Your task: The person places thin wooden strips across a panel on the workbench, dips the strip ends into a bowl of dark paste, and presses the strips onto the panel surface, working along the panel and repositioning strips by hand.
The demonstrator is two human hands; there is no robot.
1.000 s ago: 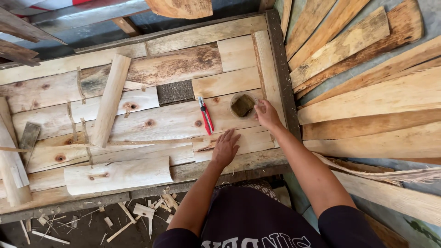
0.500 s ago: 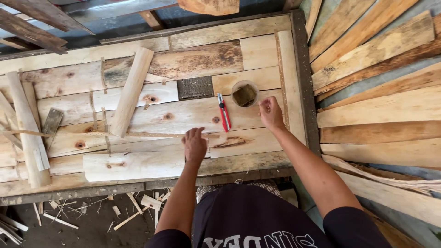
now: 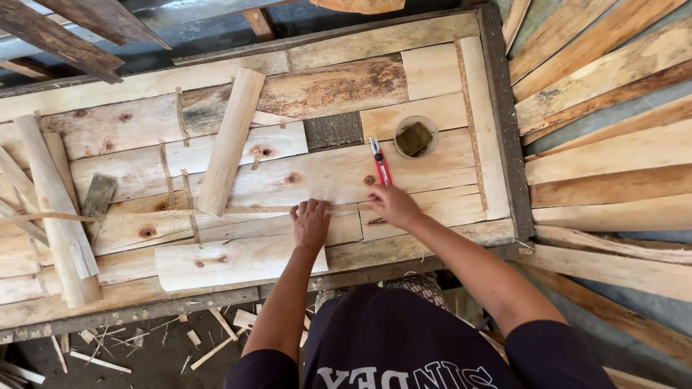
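- While both hands press flat, fingers spread and holding nothing, the right hand sits nearest the red utility knife.
- Knife lies just past its fingertips, long axis pointing away from it.
- Left hand rests beside on the tabletop, farther off.

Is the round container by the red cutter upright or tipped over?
Upright. The container sits with its round rim facing up on the table, a dark brownish lump visible inside, just beside the cutter.

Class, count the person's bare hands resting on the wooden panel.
2. The left hand lies flat on the panel's lower middle; the right hand rests beside it, just below the red utility knife.
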